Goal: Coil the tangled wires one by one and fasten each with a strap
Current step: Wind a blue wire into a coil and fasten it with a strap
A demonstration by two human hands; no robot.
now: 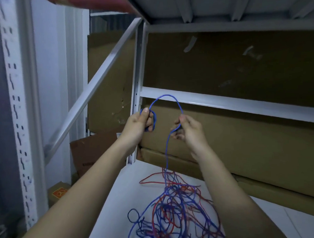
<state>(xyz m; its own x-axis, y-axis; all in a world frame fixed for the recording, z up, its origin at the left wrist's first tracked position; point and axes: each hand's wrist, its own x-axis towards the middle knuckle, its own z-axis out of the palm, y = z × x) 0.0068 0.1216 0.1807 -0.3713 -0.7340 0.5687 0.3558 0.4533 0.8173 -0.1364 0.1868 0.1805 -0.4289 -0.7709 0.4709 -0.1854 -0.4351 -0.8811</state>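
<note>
Blue wire [168, 97] arcs between our hands: our left hand [140, 125] grips the small started coil [153, 121], our right hand [187, 130] pinches the strand rising from the tangle [173, 213] below. We judge coiling just underway; next, another loop leftward.

No text, number or brand can be read anywhere in the view. A small brown box [58, 193] low at the left, beside the white shelf [124, 198], bears an orange diamond-shaped label with a circular emblem, too blurred to make out. A leaning cardboard box [90, 152] carries a dark printed strip and a white sticker, both illegible.
</note>
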